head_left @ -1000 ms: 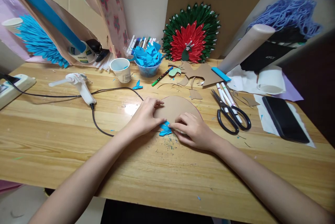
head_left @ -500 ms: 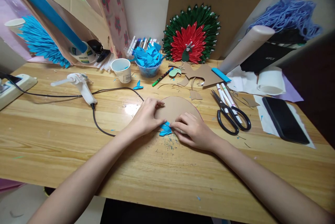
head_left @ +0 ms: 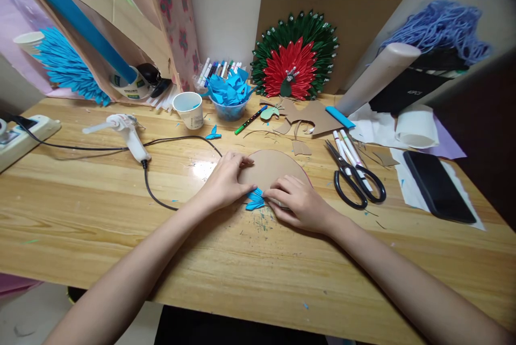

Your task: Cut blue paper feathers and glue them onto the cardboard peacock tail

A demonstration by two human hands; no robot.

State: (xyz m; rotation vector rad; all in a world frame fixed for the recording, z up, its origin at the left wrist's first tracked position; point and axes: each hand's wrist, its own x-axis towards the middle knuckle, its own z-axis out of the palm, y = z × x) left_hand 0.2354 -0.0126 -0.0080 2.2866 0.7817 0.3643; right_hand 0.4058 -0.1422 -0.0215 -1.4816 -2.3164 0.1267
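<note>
A rounded piece of brown cardboard (head_left: 271, 165) lies on the table in front of me, with several blue folded paper petals (head_left: 255, 200) at its near edge. My left hand (head_left: 228, 179) grips the cardboard's left side, its thumb reaching to the petals and its fingers bent over the board. From the right, my right hand (head_left: 296, 201) has its fingers closed together at the petals' right side, pressing a petal against the cardboard. Its fingertips are partly hidden.
A white glue gun (head_left: 128, 135) stands at left, its black cable running toward my left hand. Black-handled scissors (head_left: 357, 178) and a phone (head_left: 439, 186) lie at right. Behind are a paper cup (head_left: 188, 111), a bowl of blue petals (head_left: 229, 103) and cardboard scraps (head_left: 312, 118).
The whole view has shifted slightly. Both hands stay at the cardboard and petals, with hardly any visible movement.
</note>
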